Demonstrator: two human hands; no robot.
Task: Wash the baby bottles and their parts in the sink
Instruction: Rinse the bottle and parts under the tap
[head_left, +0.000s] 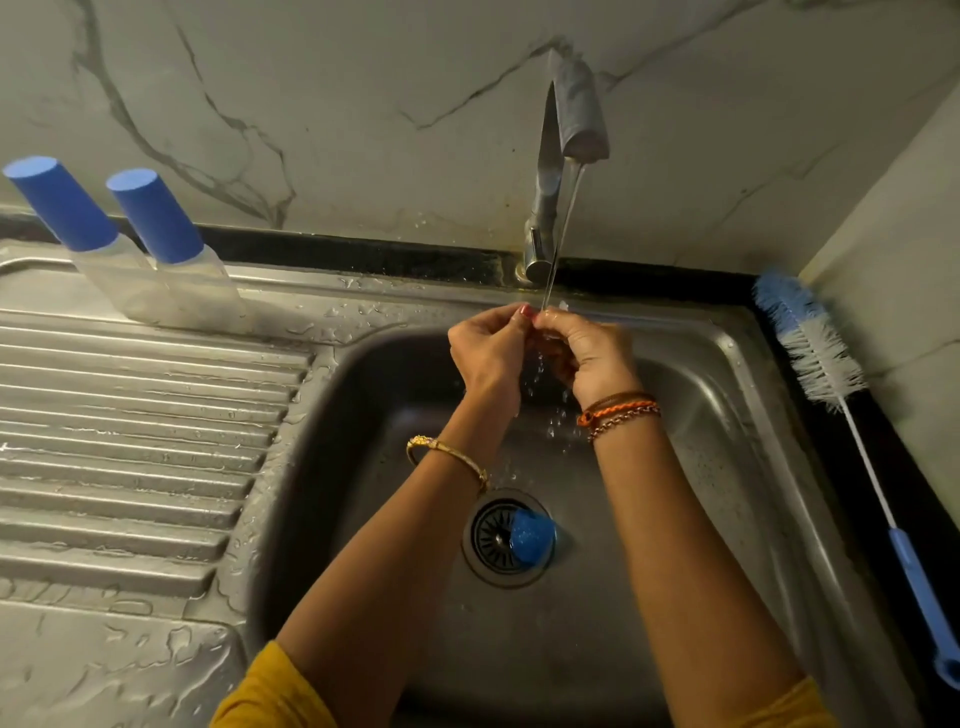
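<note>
I see the steel sink (727, 395) filling most of the view, its ribbed drainboard (130, 441) wet on the left, marble wall (311, 78) behind; the tap (561, 156) runs a thin stream onto both hands, held together over the basin; left hand (488, 353) and right hand (592, 358) have fingers curled, pinching something small between them, though I cannot tell what it is; two bottles (171, 260) with blue caps stand on the ledge well left of the hands; a bottle brush (852, 431) lies along the right rim; a blue cap (532, 535) sits on the drain (491, 538) below the wrists.
</note>
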